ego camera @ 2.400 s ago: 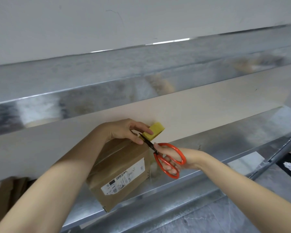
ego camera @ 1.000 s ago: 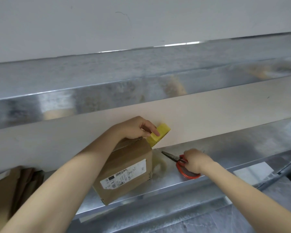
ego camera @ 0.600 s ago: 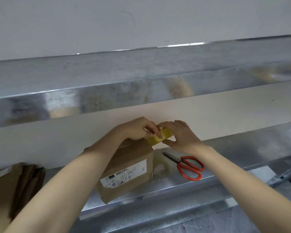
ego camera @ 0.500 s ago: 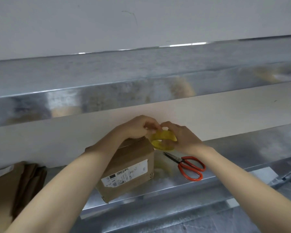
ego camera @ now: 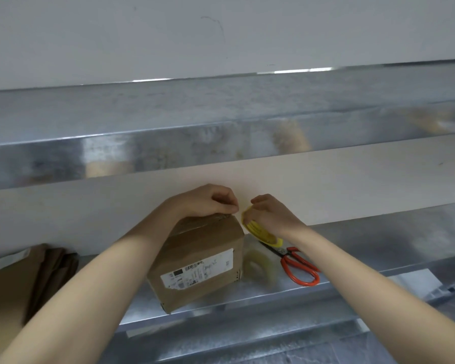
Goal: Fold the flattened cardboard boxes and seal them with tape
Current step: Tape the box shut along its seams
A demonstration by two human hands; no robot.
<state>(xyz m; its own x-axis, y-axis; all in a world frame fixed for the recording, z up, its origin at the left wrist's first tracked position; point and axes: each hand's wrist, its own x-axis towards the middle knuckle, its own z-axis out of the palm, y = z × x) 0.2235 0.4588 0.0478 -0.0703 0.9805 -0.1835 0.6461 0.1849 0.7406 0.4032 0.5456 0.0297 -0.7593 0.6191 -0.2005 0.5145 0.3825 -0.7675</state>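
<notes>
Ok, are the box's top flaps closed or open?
Closed: on the cardboard box the flaps lie flat under a glossy tape strip, the left hand holding its end.

1. The light is soft and even, not dark.
2. The shiny top shelf (ego camera: pixel 221 109) has thin white glare lines on its far edge and a bright patch on its front left.
3. Fuzzy tan shapes show in that metal.
4. Shadows are weak.
5. The cardboard pile (ego camera: pixel 11 285) at the near left is blurry, and long lines bend by the edges.
</notes>
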